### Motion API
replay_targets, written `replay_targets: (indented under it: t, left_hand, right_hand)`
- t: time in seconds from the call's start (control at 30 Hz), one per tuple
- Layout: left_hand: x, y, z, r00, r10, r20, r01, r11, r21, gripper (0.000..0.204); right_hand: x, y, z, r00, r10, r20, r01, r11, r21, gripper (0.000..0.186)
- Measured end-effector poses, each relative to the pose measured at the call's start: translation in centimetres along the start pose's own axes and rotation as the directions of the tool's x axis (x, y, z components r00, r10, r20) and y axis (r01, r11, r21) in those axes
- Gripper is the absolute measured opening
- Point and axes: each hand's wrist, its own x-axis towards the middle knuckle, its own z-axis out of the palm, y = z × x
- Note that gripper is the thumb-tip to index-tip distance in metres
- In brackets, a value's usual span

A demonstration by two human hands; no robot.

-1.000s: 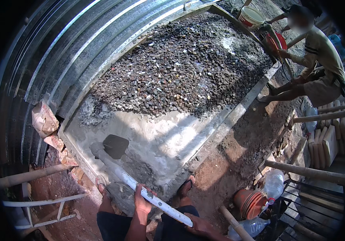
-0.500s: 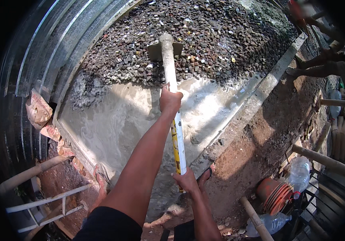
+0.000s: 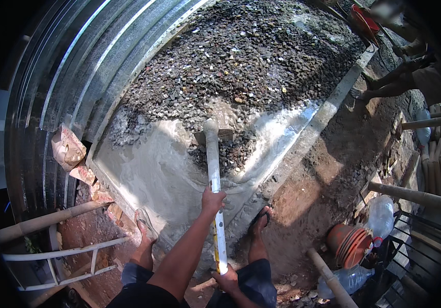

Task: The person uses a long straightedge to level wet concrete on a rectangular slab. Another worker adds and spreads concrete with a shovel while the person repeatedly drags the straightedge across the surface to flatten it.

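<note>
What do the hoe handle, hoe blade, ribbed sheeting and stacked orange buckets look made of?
Hoe handle: worn white-and-yellow paint, grey-caked toward the blade; wood or metal underneath, can't tell.
Hoe blade: probably steel, dull and dark; thin flat plate.
Ribbed sheeting: likely galvanised metal; bright silvery streaks along the ribs.
Orange buckets: probably plastic, fairly matte; thin, even nested rims.
</note>
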Motion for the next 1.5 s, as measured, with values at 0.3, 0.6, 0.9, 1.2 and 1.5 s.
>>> replay_targets:
  t: [0.3, 0.6, 0.9, 1.2, 1.5]
  left_hand:
    - [-6.0, 13.6, -0.9, 0.896, 0.403, 0.188, -0.330, 0.886, -0.325, 0.041]
    - [12.4, 25.9, 22.2, 0.848, 0.501, 0.172, -0.510, 0.860, 0.007, 0.048]
    - [14.0, 9.4, 22.9, 0.919, 0.236, 0.317, -0.310, 0.927, 0.209, 0.033]
    - [1.6, 4.2, 6.3, 0.940, -0.049, 0.338, 0.043, 0.999, 0.024, 0.036]
    - [-4.1, 19.1, -0.3, 0.898, 0.399, 0.188, -0.379, 0.916, -0.134, 0.028]
  right_hand:
    - [4.4, -7.1, -3.4, 0.991, -0.060, -0.117, 0.062, 0.998, 0.016, 0.052]
    - [26.4, -13.3, -16.8, 0.953, -0.102, -0.287, 0.156, 0.972, 0.173, 0.056]
    - [16.0, -6.6, -11.0, 0.984, 0.172, -0.045, -0.131, 0.873, 0.470, 0.053]
    - [-0.6, -6.3, -1.3, 0.960, 0.277, -0.049, -0.274, 0.959, 0.072, 0.069]
    - [4.5, -12.4, -4.1, 0.997, -0.068, 0.034, 0.064, 0.994, 0.090, 0.065]
